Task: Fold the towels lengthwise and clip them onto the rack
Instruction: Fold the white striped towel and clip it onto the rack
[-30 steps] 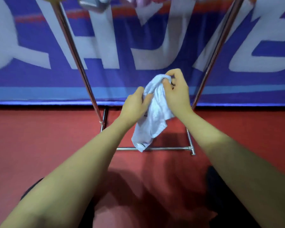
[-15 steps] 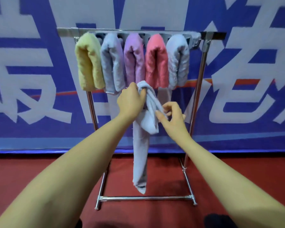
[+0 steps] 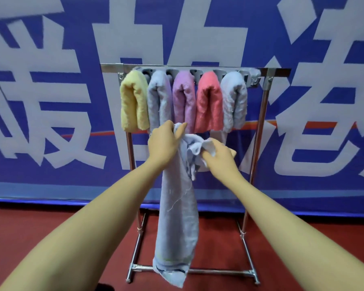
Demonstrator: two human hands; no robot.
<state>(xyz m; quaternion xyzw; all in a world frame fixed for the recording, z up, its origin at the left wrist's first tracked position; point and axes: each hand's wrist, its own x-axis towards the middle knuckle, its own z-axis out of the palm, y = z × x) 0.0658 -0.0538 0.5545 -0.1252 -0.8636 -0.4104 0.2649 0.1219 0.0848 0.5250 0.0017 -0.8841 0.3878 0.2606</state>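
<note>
At centre frame I see two hands on one pale blue towel (image 3: 178,217). My left hand (image 3: 163,144) grips its bunched top edge, thumb and fingers curled round the cloth; my right hand (image 3: 218,158) pinches a gathered fold just beside it, fingers closed on the fabric. From the left hand the towel hangs straight down, long axis vertical, its lower end reaching the level of the base bar and covering part of it.

Behind the hands stands one metal rack (image 3: 259,143), with two uprights, a top rail and a floor frame. Five folded towels hang side by side under the rail, each draped double: yellow towel (image 3: 133,103), grey-blue towel (image 3: 159,101), purple towel (image 3: 184,101), pink towel (image 3: 209,103) and a second grey-blue towel (image 3: 234,101). The held towel hides the lower ends of the two middle ones. Beyond the rack I see one blue banner (image 3: 51,175) with large white characters, above a red floor (image 3: 51,227).
</note>
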